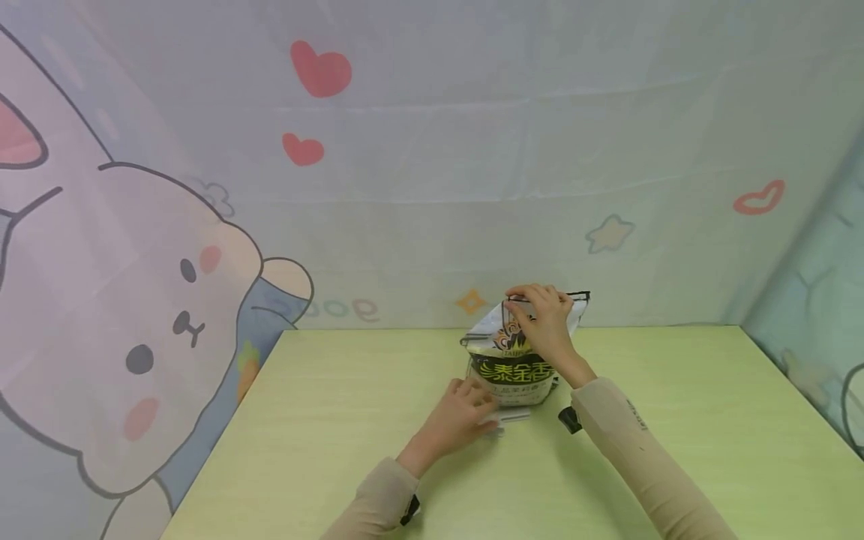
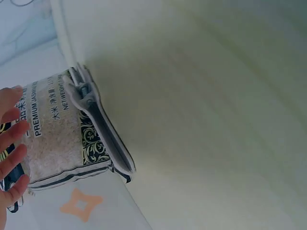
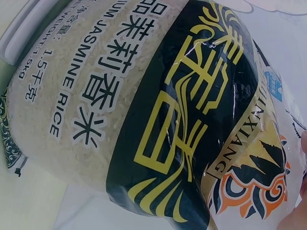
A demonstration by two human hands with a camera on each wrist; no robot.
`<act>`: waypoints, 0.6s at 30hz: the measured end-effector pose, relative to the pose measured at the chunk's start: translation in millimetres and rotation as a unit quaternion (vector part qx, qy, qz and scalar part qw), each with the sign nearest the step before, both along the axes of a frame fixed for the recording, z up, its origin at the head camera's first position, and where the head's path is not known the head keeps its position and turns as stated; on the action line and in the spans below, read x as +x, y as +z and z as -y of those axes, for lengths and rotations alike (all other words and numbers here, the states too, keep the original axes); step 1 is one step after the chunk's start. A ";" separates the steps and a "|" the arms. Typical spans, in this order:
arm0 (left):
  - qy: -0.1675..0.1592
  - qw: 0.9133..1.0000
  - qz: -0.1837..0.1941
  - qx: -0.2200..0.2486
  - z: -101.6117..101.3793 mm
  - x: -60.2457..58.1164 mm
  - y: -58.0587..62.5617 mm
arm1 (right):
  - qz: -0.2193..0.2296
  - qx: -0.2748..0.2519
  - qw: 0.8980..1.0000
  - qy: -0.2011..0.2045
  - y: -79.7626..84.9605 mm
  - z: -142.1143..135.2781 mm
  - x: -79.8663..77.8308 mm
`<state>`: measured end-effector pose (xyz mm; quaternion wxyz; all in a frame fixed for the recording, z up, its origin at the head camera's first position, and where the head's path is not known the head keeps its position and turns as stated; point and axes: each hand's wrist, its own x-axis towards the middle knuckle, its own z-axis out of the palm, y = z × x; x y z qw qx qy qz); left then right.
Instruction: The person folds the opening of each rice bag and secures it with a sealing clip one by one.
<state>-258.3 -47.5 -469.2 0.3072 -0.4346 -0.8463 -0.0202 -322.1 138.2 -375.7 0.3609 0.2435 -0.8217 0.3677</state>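
Note:
A bag of jasmine rice (image 1: 516,390) stands upright near the back edge of the table, its dark band and printed front facing me. My right hand (image 1: 548,326) pinches its flattened top edge between thumb and fingers. Beside the bag's lower left side is my left hand (image 1: 455,420), its fingers spread and relaxed; in the left wrist view those fingers (image 2: 14,155) overlap the bag's front. A long grey-white strip (image 2: 108,129) with a pronged end lies along the bag's base. The right wrist view shows the rice grains through the clear part of the bag (image 3: 91,115).
The pale yellow-green table (image 1: 337,390) ends at a printed cloth backdrop (image 1: 432,187) close behind the bag. Another cloth (image 1: 820,322) hangs along the right side. Small black devices are worn at both wrists. A dark cable (image 1: 849,409) curves at the far right.

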 end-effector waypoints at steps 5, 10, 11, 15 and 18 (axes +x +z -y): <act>0.006 0.999 0.002 -0.051 -1.9 1.3 0.9 | 0.000 -0.001 1.000 0.004 0.6 -0.6 0.3; 0.002 0.994 0.045 -0.099 -3.8 0.4 -2.2 | 0.000 -0.001 1.000 0.007 -0.6 -1.3 -1.0; 0.001 0.993 0.049 -0.104 -4.0 0.4 -2.7 | 0.000 0.000 1.000 0.006 -0.9 -1.4 -1.3; 0.002 0.993 0.050 -0.110 -5.2 0.5 -2.5 | -0.002 -0.003 1.000 0.008 -1.3 -2.3 -2.1; 0.003 0.991 0.045 -0.123 -5.7 -1.4 -3.6 | -0.004 -0.005 1.000 0.010 -1.7 -2.9 -3.1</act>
